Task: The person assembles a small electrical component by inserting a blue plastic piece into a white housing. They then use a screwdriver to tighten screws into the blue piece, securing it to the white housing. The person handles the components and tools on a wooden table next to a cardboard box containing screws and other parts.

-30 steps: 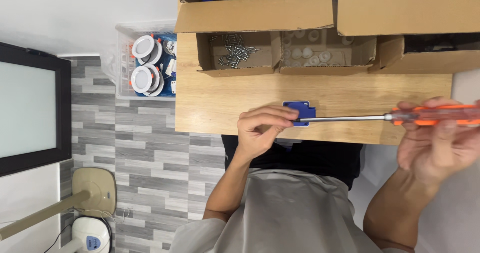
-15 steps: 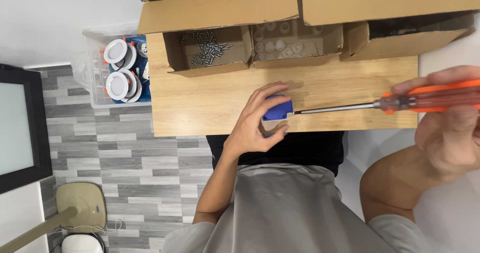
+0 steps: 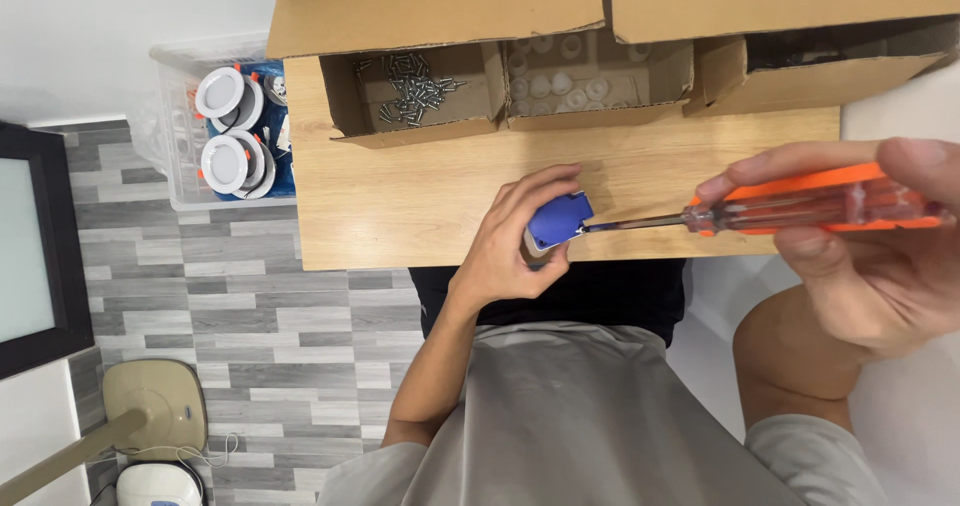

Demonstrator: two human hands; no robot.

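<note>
Grey short-sleeved T-shirt [image 3: 590, 416], black shorts [image 3: 560, 291], 2 bare forearms

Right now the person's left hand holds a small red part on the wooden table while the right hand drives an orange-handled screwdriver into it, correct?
Not quite: the head view shows the small part is blue, not red. The left hand does hold it at the wooden table, and the right hand holds the orange-handled screwdriver with its tip at the part.

Boxes [image 3: 600, 76] behind part [image 3: 558, 220] on table [image 3: 400, 206]
</note>
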